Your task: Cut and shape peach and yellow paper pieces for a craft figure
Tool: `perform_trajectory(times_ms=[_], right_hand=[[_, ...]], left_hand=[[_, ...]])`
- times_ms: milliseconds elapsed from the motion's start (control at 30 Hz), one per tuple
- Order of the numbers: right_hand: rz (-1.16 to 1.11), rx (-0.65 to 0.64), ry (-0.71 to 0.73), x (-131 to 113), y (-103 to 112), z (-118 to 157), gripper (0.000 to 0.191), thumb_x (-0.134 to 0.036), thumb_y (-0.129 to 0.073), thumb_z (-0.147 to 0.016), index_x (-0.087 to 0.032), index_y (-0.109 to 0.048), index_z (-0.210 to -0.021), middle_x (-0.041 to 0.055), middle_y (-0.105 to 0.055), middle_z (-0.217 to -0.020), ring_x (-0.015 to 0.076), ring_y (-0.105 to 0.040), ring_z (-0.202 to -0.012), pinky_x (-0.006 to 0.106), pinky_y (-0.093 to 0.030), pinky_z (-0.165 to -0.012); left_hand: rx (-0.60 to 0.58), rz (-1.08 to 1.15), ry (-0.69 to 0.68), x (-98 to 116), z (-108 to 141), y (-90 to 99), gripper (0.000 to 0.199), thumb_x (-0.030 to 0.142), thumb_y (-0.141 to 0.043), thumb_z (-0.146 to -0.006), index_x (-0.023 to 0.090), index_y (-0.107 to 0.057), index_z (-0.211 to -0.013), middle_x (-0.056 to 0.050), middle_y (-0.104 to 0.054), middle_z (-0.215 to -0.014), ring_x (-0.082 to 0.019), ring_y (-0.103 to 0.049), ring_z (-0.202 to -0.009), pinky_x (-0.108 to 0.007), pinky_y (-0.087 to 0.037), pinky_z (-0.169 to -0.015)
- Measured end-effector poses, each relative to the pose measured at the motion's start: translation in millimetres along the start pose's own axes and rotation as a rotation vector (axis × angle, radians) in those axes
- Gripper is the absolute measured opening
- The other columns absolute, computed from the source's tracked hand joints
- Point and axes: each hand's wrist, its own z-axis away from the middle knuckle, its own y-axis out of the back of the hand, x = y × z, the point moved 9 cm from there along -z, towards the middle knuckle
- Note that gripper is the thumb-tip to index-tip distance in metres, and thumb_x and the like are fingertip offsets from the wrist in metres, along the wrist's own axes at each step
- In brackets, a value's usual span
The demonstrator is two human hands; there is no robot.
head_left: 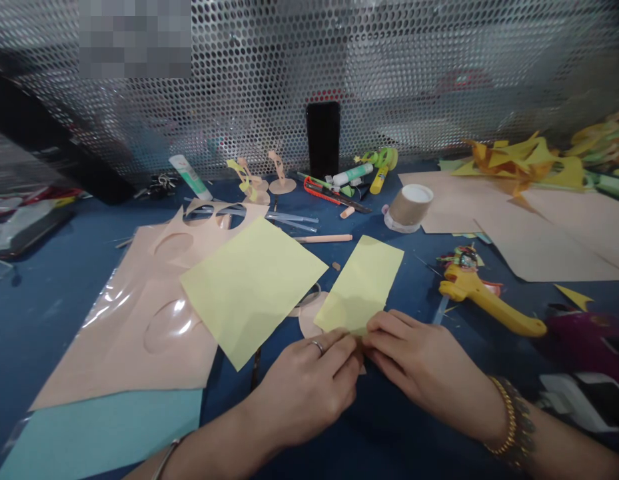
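Note:
Both my hands pinch the near end of a narrow yellow sheet of paper [365,280], side by side at its lower edge. My left hand [312,383], with a ring on one finger, has its fingers closed on the left part of that edge. My right hand [422,363] grips the right part, fingertips pressed together. What the fingertips do under the paper is hidden. Just left lies a larger yellow square sheet [254,287]. A round peach paper piece [312,317] shows partly beneath the narrow sheet, near scissors handles [309,300] half covered by the square.
At left, peach sheets with cut circles [179,353] lie over a blue-green sheet [109,427]. A yellow glue gun [489,303] lies at right. Behind stand a tape roll [412,205], a propped phone [324,137], glue sticks [189,177] and a perforated metal panel [249,87].

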Motion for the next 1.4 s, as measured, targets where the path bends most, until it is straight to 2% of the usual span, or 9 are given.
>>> perform_trajectory(times_ms=[133,333,467,767,1067,1400], right_hand=[[-0.049,0.000,-0.020,3.2,-0.4,0.4,0.017,-0.017,-0.048,-0.093,-0.019,-0.063,-0.084,0.0037,-0.060,-0.086,0.0191,-0.058,-0.081,0.030,-0.049,-0.067],[-0.220,0.024,-0.082,14.1,1.6,1.2,0.017,-0.016,-0.048,-0.093,-0.022,-0.064,-0.090,0.0022,-0.061,-0.092,0.0175,-0.059,-0.087,0.032,-0.049,-0.077],[-0.283,0.037,-0.113,18.2,3.1,0.9,0.017,-0.015,-0.050,-0.092,-0.023,-0.065,-0.092,0.0012,-0.062,-0.093,0.0161,-0.060,-0.087,0.031,-0.049,-0.076],[-0.313,0.053,-0.124,22.9,2.5,0.4,0.019,-0.013,-0.051,-0.091,-0.022,-0.066,-0.092,0.0018,-0.063,-0.094,0.0161,-0.061,-0.089,0.031,-0.050,-0.080],[-0.302,0.063,-0.128,21.6,5.1,0.6,0.018,-0.011,-0.052,-0.089,-0.023,-0.066,-0.091,0.0016,-0.063,-0.093,0.0167,-0.061,-0.088,0.031,-0.050,-0.079],[-0.292,0.058,-0.134,22.2,4.5,0.6,0.018,-0.011,-0.052,-0.089,-0.022,-0.066,-0.091,0.0020,-0.063,-0.092,0.0168,-0.061,-0.087,0.031,-0.050,-0.078]], left_hand=[[0.029,-0.014,-0.012,1.2,-0.2,1.4,0.019,0.015,-0.054,-0.090,0.005,-0.068,-0.098,-0.012,-0.073,-0.102,-0.020,-0.067,-0.101,-0.031,-0.055,-0.092],[0.037,-0.015,0.025,-0.5,0.1,1.7,0.021,0.016,-0.054,-0.090,0.006,-0.069,-0.099,-0.012,-0.074,-0.104,-0.022,-0.069,-0.098,-0.031,-0.059,-0.085],[0.033,-0.022,0.029,-0.4,-1.2,2.3,0.022,0.016,-0.051,-0.091,0.006,-0.070,-0.099,-0.012,-0.074,-0.106,-0.022,-0.069,-0.099,-0.032,-0.060,-0.083],[0.043,-0.056,0.033,0.5,-2.6,3.8,0.023,0.015,-0.050,-0.092,0.007,-0.070,-0.099,-0.011,-0.074,-0.106,-0.023,-0.070,-0.097,-0.031,-0.061,-0.078],[-0.006,-0.076,0.028,1.6,-1.0,-1.8,0.025,0.016,-0.049,-0.092,0.006,-0.070,-0.101,-0.014,-0.073,-0.108,-0.024,-0.070,-0.098,-0.032,-0.061,-0.080],[0.025,-0.078,0.047,0.9,-1.7,0.9,0.024,0.015,-0.050,-0.091,0.006,-0.070,-0.100,-0.013,-0.074,-0.106,-0.024,-0.071,-0.095,-0.032,-0.061,-0.078]])
